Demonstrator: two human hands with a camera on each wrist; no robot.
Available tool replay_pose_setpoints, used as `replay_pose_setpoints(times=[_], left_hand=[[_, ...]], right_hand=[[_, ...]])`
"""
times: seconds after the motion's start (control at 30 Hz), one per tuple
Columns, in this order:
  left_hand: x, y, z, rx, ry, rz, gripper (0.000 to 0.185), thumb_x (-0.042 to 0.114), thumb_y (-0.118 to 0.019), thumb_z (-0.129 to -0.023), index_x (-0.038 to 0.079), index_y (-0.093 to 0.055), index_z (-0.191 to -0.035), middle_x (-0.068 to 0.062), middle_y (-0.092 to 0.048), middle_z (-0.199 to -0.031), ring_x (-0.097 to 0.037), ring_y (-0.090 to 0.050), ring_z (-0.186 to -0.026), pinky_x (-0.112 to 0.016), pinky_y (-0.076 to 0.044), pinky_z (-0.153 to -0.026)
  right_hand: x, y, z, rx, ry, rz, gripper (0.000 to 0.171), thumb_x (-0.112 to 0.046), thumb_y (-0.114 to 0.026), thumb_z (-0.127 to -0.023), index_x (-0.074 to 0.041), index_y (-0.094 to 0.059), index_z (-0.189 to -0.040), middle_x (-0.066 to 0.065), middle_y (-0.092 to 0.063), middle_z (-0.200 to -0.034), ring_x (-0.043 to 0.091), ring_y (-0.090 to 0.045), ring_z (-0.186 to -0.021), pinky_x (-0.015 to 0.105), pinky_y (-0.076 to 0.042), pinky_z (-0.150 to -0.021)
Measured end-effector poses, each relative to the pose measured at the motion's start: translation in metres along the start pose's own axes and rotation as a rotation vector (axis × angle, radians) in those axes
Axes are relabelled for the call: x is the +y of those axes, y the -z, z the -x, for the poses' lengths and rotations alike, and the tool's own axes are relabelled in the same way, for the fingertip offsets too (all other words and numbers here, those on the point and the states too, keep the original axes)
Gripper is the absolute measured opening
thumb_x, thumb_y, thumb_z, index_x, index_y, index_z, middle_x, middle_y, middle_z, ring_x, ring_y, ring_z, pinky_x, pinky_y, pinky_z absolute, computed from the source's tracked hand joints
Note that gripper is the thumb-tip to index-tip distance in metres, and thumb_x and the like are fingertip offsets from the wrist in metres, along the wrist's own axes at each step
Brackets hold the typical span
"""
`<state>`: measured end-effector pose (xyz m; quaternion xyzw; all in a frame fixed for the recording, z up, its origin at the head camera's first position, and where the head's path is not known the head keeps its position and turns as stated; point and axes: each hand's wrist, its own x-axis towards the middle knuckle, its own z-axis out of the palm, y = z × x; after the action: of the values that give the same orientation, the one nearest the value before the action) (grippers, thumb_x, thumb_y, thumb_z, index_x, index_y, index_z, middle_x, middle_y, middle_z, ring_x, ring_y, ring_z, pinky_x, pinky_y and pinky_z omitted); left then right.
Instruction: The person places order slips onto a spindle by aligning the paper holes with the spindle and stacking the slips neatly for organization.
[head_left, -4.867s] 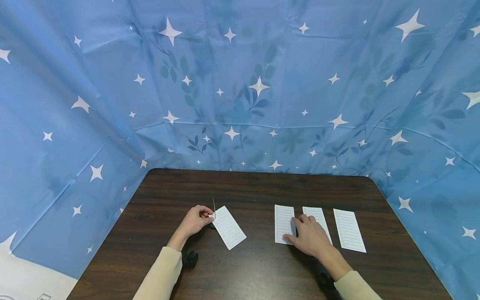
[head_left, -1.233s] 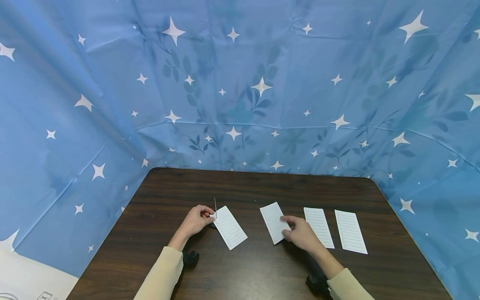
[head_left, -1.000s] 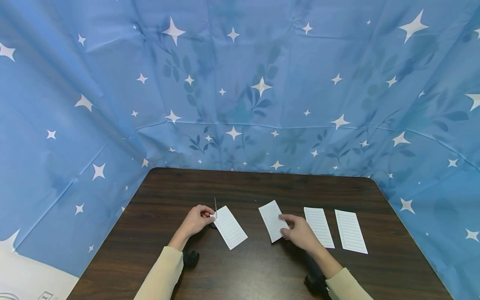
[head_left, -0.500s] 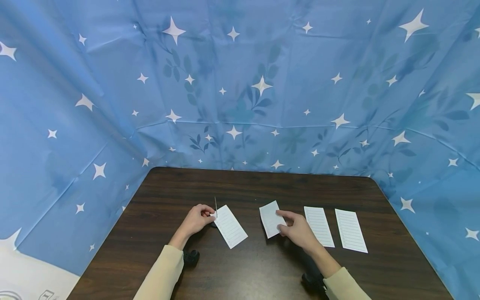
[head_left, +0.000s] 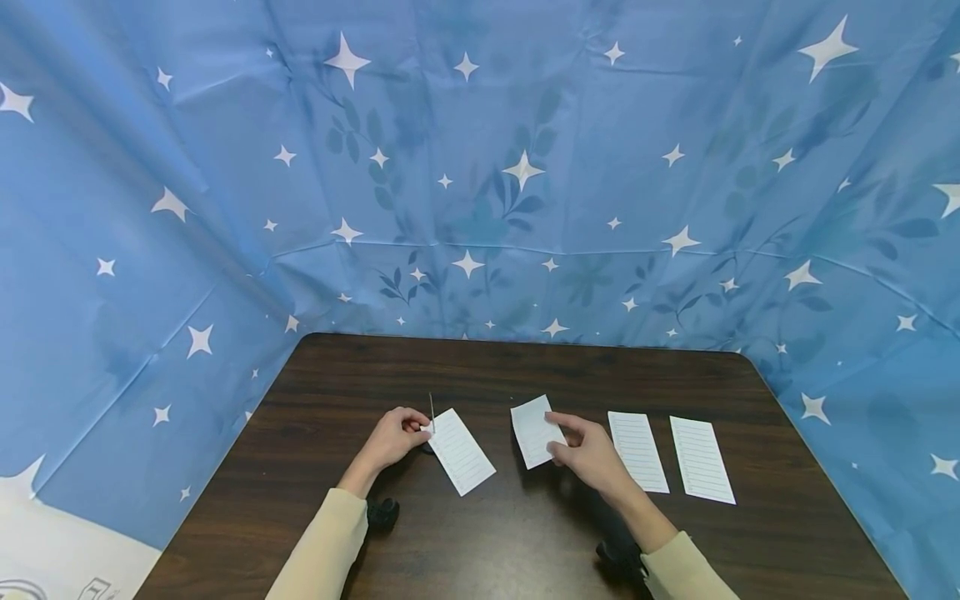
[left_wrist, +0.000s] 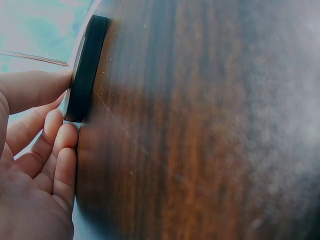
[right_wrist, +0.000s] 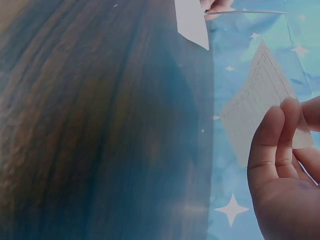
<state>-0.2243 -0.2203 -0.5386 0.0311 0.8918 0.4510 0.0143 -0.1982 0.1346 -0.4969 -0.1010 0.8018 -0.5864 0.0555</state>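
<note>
My left hand [head_left: 390, 439] pinches the black round base [left_wrist: 87, 70] of a bill spike, thumb on top, fingers beside it. The thin metal spike [head_left: 432, 412] stands upright. Lying slantwise against it is a white lined card [head_left: 462, 457]; whether the spike pierces its corner, I cannot tell. In my right hand [head_left: 596, 457], a second lined card [head_left: 532, 432] is pinched between thumb and fingers by its right edge. That card is raised off the table, slightly bowed and tilted; faint printed lines show on it in the right wrist view [right_wrist: 255, 107].
Two more lined cards, one nearer [head_left: 637, 452] and one farther right [head_left: 702, 460], lie flat on the dark wooden table [head_left: 480, 542]. A blue star-patterned cloth [head_left: 480, 167] hangs behind and beside the table. A black wrist device [head_left: 383, 517] sits by the left sleeve.
My right hand has picked up the leftmost of three flat cards and carried it left, lifting and tilting it further in the last second. The left hand stays at the spike.
</note>
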Motion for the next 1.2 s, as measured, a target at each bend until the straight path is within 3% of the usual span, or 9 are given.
replay_pose_setpoints(times=[0.17,0.37,0.6,0.73,1.03,1.2], left_hand=[[0.002,0.0,0.0,-0.001,0.009,0.003,0.01,0.008,-0.076,-0.09,0.007,-0.073,-0.1,-0.005,-0.057,-0.093,-0.02,-0.05,-0.081,-0.035,-0.043,-0.074],[0.002,0.0,0.0,-0.001,0.018,-0.002,0.011,0.009,-0.077,-0.09,0.007,-0.073,-0.1,-0.005,-0.057,-0.094,-0.02,-0.05,-0.082,-0.035,-0.043,-0.074],[0.003,0.0,0.0,0.002,0.019,0.0,0.011,0.009,-0.077,-0.089,0.007,-0.073,-0.1,-0.006,-0.057,-0.094,-0.02,-0.05,-0.082,-0.035,-0.043,-0.074],[0.003,0.0,0.0,0.004,0.017,0.006,0.011,0.008,-0.077,-0.089,0.006,-0.073,-0.1,-0.006,-0.057,-0.093,-0.02,-0.05,-0.081,-0.035,-0.043,-0.073],[0.003,0.0,0.0,0.006,0.01,0.004,0.011,0.008,-0.076,-0.089,0.006,-0.073,-0.1,-0.006,-0.057,-0.093,-0.02,-0.05,-0.081,-0.035,-0.043,-0.073],[0.002,0.0,0.0,-0.002,0.016,0.006,0.011,0.009,-0.076,-0.09,0.006,-0.073,-0.1,-0.006,-0.057,-0.094,-0.02,-0.05,-0.082,-0.035,-0.043,-0.073]], right_hand=[[-0.004,-0.002,-0.001,-0.01,0.019,-0.033,0.05,0.005,-0.07,-0.087,0.004,-0.06,-0.136,0.02,-0.069,-0.114,0.017,-0.062,-0.068,0.026,-0.054,-0.063],[-0.013,-0.006,0.001,-0.03,0.031,-0.05,0.051,0.005,-0.07,-0.088,0.004,-0.059,-0.138,0.022,-0.066,-0.123,0.016,-0.062,-0.072,0.03,-0.057,-0.067],[-0.015,-0.011,-0.001,-0.02,0.036,-0.07,0.05,0.005,-0.071,-0.087,0.003,-0.061,-0.136,0.02,-0.068,-0.112,0.016,-0.062,-0.071,0.027,-0.057,-0.067],[-0.018,-0.014,-0.001,-0.025,0.032,-0.082,0.051,0.005,-0.07,-0.087,0.002,-0.061,-0.137,0.02,-0.067,-0.118,0.017,-0.063,-0.074,0.028,-0.057,-0.068],[-0.022,-0.017,-0.002,-0.033,0.05,-0.088,0.051,0.003,-0.07,-0.089,0.003,-0.059,-0.139,0.019,-0.069,-0.114,0.021,-0.063,-0.072,0.034,-0.058,-0.07],[-0.025,-0.018,-0.002,-0.037,0.061,-0.075,0.051,0.001,-0.071,-0.09,0.001,-0.059,-0.139,0.015,-0.068,-0.091,0.024,-0.061,-0.069,0.029,-0.052,-0.063]])
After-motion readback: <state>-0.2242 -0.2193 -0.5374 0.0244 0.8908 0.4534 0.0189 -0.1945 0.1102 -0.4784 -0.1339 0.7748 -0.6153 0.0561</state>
